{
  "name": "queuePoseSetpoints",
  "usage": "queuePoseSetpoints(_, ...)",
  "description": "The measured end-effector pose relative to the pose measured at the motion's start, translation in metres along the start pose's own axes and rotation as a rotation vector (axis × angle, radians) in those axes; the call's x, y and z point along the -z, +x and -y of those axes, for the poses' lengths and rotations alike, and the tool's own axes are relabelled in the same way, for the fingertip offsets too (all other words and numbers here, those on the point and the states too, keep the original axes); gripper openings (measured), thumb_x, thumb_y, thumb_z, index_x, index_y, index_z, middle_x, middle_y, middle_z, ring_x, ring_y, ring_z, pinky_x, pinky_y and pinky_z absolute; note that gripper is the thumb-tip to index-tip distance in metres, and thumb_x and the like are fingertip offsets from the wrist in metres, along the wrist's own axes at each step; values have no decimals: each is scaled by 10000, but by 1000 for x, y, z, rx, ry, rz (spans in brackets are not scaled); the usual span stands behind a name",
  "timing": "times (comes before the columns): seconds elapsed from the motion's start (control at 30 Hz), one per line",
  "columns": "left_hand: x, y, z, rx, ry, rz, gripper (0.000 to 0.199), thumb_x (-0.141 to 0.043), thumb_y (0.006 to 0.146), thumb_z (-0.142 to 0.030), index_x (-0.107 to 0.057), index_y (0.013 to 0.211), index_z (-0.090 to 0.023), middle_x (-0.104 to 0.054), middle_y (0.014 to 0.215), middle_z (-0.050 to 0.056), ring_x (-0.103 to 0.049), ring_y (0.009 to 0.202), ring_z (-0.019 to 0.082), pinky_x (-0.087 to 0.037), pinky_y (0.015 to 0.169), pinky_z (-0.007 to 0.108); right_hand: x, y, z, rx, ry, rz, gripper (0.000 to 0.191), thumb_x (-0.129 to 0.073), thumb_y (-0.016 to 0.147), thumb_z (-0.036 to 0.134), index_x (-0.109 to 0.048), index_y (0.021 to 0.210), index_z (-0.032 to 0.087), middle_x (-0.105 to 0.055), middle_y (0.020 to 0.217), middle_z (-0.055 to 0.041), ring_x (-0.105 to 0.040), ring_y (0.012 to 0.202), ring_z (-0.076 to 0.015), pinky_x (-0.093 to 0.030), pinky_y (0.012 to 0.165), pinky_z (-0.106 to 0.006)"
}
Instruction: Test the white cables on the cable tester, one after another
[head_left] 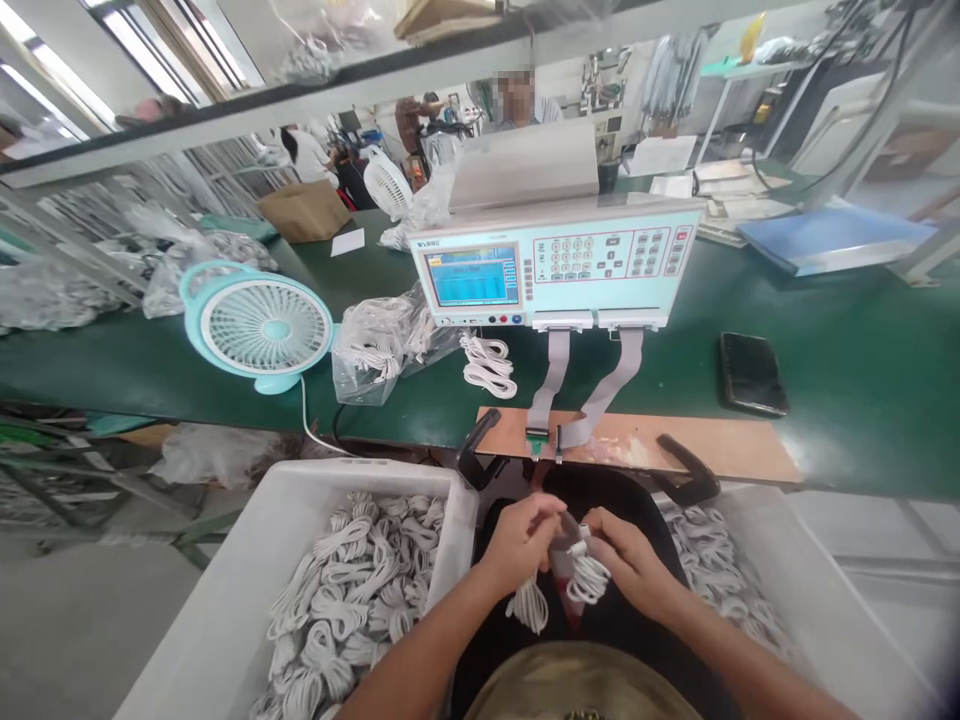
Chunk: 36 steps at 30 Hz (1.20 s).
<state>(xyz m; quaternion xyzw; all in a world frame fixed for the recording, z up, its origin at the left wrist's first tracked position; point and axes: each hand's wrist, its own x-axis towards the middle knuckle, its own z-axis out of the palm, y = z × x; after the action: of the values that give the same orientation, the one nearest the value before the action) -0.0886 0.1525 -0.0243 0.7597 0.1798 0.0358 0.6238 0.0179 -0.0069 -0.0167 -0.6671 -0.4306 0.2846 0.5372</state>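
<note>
Green matte bench; both hands [577, 555] pinch coiled white cable [586, 578].

Both bare forearms angle in from below, left hand [521, 540] and right hand [630, 560] close together at centre, fingers curled inward, fingertips nearly meeting.

The gap over the lap is narrow, hemmed by the left bin [247, 590] and right bin [817, 600]. Ahead, the board [697, 445], its clamps [686, 470] and two ribbon cables [607, 390] bar the way to the tester [555, 260]. Bare green table [862, 370] lies open around the phone [752, 373].
</note>
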Motion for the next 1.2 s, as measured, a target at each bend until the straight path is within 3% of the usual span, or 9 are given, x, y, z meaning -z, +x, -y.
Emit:
queuePoseSetpoints(0.17,24,-6,-11,-246,205,178,345,-370,903,-265,-647,1109,-265,-612,1136,69,-536,501,76,-455,524,222,-16,30,-11,-120,216,-181,286,-541,851,446,-546,703,203,-473,637,25,-423,599,-148,-359,573,-254)
queuePoseSetpoints(0.3,31,6,-14,-334,355,114,357,-363,897,-217,-643,1110,-273,-659,1072,58,-624,800,159,-489,716,253,-26,47,-16,-173,291,-318,315,-604,795,490,-577,688,195,-483,625,23,-415,596,-150,-349,575,-258)
queuePoseSetpoints(0.37,31,11,-10,-295,323,50,309,-395,888,-228,-652,1058,-252,-667,1016,58,-631,772,153,-490,700,248,-28,52,-19,-183,287,-349,323,-598,802,497,-587,699,191,-488,619,20,-415,591,-152,-348,574,-263)
queuePoseSetpoints(0.5,25,21,3,-50,36,-75,140,-541,808,-289,-607,870,-181,-627,741,11,-537,417,85,-391,415,196,-27,59,-18,-213,293,-406,343,-626,777,513,-588,671,189,-496,605,18,-429,586,-155,-355,575,-267)
queuePoseSetpoints(0.63,17,29,12,164,-281,-113,250,-595,758,-411,-504,779,-179,-496,487,-71,-488,300,99,-254,303,174,-27,63,-15,-246,324,-438,347,-667,731,523,-605,658,190,-501,580,22,-424,561,-151,-349,549,-266)
queuePoseSetpoints(0.83,20,34,8,170,-358,-21,342,-540,776,-509,-489,726,-175,-563,615,-39,-497,301,89,-247,296,187,-31,66,-9,-322,444,-459,358,-719,669,521,-618,640,179,-520,556,21,-425,523,-136,-357,523,-261)
queuePoseSetpoints(0.93,24,35,5,173,-311,20,358,-476,815,-503,-484,661,-180,-539,513,-39,-479,292,100,-229,305,197,-35,69,-7,-381,541,-474,357,-735,648,509,-607,628,177,-534,533,16,-427,482,-129,-357,488,-259)
queuePoseSetpoints(1.03,24,36,7,163,-268,-28,323,-458,837,-459,-488,654,-194,-463,346,-57,-418,267,105,-226,326,198,-39,71,-7,-413,627,-506,353,-752,621,495,-595,623,180,-541,521,17,-434,467,-124,-359,475,-251)
queuePoseSetpoints(1.2,18,40,11,181,-290,-125,318,-498,813,-445,-496,619,-193,-468,323,-50,-396,262,106,-234,324,202,-40,71,-9,-427,704,-518,356,-778,601,479,-602,632,171,-568,548,5,-449,480,-118,-366,479,-241)
